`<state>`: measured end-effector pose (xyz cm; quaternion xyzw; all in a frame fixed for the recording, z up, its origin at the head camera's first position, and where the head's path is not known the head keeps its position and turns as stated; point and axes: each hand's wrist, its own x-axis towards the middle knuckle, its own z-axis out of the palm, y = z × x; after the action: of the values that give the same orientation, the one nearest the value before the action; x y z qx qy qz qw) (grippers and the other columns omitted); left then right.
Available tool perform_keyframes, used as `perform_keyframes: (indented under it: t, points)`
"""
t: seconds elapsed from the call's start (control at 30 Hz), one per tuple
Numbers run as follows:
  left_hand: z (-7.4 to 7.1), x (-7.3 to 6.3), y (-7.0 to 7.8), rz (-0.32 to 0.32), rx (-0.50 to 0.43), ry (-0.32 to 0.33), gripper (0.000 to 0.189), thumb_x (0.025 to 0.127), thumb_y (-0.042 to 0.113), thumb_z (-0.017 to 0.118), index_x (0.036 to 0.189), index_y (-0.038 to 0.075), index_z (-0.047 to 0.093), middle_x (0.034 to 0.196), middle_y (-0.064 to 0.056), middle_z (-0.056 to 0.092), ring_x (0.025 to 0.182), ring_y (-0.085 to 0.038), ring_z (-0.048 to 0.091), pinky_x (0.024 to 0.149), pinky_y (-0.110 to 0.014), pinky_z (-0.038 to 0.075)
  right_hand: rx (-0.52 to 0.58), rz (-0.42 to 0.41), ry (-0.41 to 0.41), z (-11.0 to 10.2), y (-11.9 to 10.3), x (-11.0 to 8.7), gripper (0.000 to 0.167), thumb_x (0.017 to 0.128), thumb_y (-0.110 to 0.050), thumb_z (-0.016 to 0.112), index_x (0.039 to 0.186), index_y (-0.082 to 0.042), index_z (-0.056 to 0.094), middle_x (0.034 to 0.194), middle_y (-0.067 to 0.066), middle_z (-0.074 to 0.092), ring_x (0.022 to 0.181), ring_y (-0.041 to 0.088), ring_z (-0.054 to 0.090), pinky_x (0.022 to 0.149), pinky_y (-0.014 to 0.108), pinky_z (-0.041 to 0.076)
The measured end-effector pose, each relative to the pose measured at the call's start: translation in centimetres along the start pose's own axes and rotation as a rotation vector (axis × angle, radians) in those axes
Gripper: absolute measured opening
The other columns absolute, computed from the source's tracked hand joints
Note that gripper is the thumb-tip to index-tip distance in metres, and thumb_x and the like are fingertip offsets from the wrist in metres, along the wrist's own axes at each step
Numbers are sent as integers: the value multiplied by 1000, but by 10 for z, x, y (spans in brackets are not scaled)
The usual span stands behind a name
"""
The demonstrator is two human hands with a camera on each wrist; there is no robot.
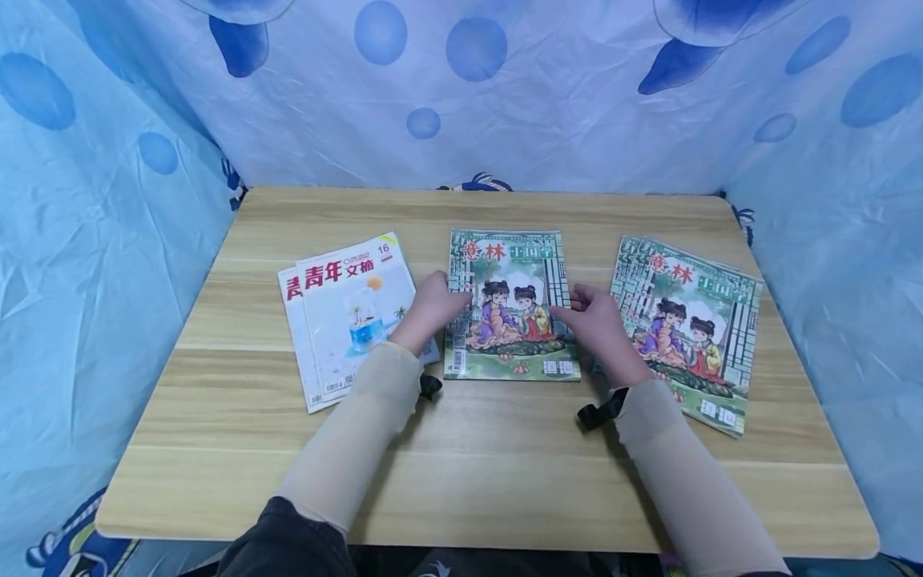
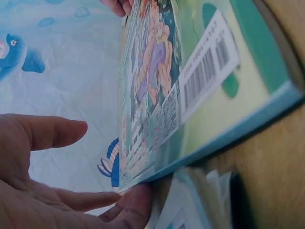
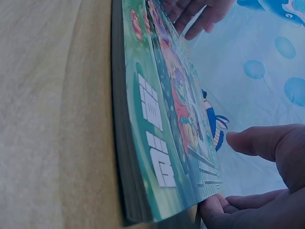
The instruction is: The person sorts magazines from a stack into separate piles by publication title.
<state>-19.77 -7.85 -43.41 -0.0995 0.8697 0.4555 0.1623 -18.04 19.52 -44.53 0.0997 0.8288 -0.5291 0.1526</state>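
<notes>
A green magazine [image 1: 513, 353] with two cartoon children on its cover lies face up at the middle of the wooden table. At its left edge is my left hand [image 1: 429, 311]; in the left wrist view the fingertips [image 2: 138, 202] touch the spine side, with the thumb raised apart from the cover. My right hand [image 1: 602, 330] is at the opposite edge. Its fingertips [image 3: 213, 206] meet that edge low down in the right wrist view, the thumb also off the cover. Several pages' thickness shows along the magazine's side [image 3: 125, 157].
To the left, overlapping white magazines [image 1: 328, 320] with red titles lie partly behind my left forearm. Fanned green magazines [image 1: 721, 353] with the same cartoon cover lie at the right. The wooden table [image 1: 497, 465] is bounded by blue patterned cloth [image 1: 562, 120] at its back and sides.
</notes>
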Motion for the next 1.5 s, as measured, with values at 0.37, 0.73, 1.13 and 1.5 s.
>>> perform_keyframes:
  t: [0.37, 0.73, 1.13, 1.5]
  points:
    - [4, -7, 13, 30, -193, -132, 65, 96, 3, 66, 154, 3, 37, 117, -17, 62, 97, -29, 66, 82, -39, 57, 26, 0, 21, -4, 3, -1, 78, 94, -21, 75, 154, 6, 33, 138, 22, 52, 127, 33, 50, 107, 43, 44]
    - [-3, -20, 9, 82, -386, -129, 63, 98, 1, 63, 155, 13, 37, 98, -15, 71, 82, -30, 72, 73, -40, 60, -8, -39, -3, -4, 6, -1, 89, 90, -25, 81, 156, 4, 30, 145, 21, 48, 133, 35, 46, 110, 43, 40]
    - [5, -27, 24, 129, -590, -187, 56, 99, -1, 62, 149, 17, 44, 102, -18, 72, 88, -34, 72, 75, -43, 61, 205, 0, 7, -31, 3, -25, 98, 87, -31, 84, 160, -4, 25, 157, 19, 38, 136, 35, 45, 106, 44, 45]
    - [55, -17, 66, 133, -600, -289, 66, 97, -2, 63, 156, 14, 38, 103, -17, 70, 85, -32, 72, 72, -41, 61, 121, -10, 249, -78, 22, -58, 98, 87, -41, 81, 161, -7, 26, 154, 17, 42, 135, 27, 48, 104, 36, 47]
